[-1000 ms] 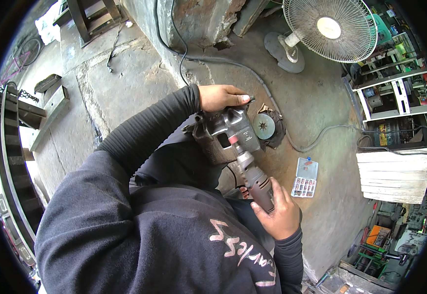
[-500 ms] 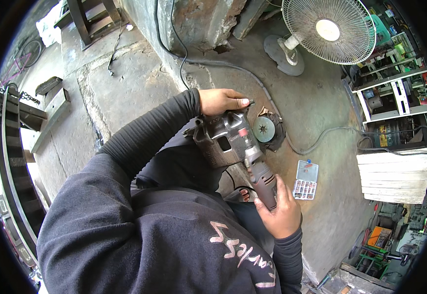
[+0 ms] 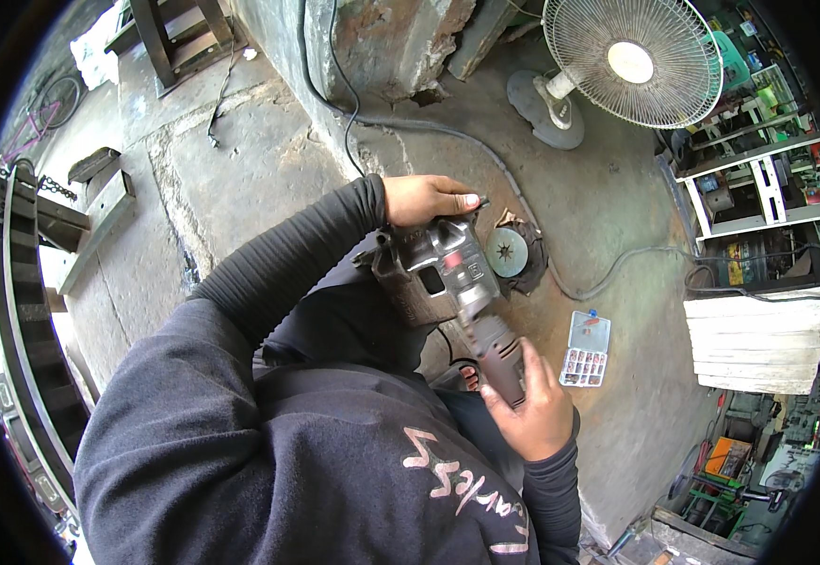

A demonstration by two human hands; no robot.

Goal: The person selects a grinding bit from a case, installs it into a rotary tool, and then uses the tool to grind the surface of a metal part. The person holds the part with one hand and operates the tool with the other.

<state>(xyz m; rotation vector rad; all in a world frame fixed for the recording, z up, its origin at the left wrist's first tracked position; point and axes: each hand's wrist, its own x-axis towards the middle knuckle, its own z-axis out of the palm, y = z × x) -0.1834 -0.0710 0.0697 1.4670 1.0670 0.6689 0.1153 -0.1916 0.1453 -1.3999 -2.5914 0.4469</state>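
My left hand [image 3: 433, 199] is closed over the far edge of a dark metal casting [image 3: 414, 303], a heavy block with a square opening that looks like a brake caliper. The casting rests near my legs. In my right hand [image 3: 534, 405] is a brown-grey handheld rotary grinder [image 3: 501, 363], fingers wrapped along its body. A pinkish-red grinding stone [image 3: 454, 259] at the grinder's tip lies over the casting, to the right of the square opening. The grinder's front end is smeared by motion, and whether the stone touches the metal I cannot tell.
A round pale disc [image 3: 506, 250] lies on dark cloth on the concrete floor. An open compartment case [image 3: 586, 348] of small bits sits to the right. Beyond stand a fan [image 3: 630, 62] and cluttered shelves [image 3: 758, 188]. A cable [image 3: 608, 282] crosses the floor.
The grinder and its stone have shifted slightly left across the casting, with my right hand moving along. My left hand and the casting have stayed nearly in place.
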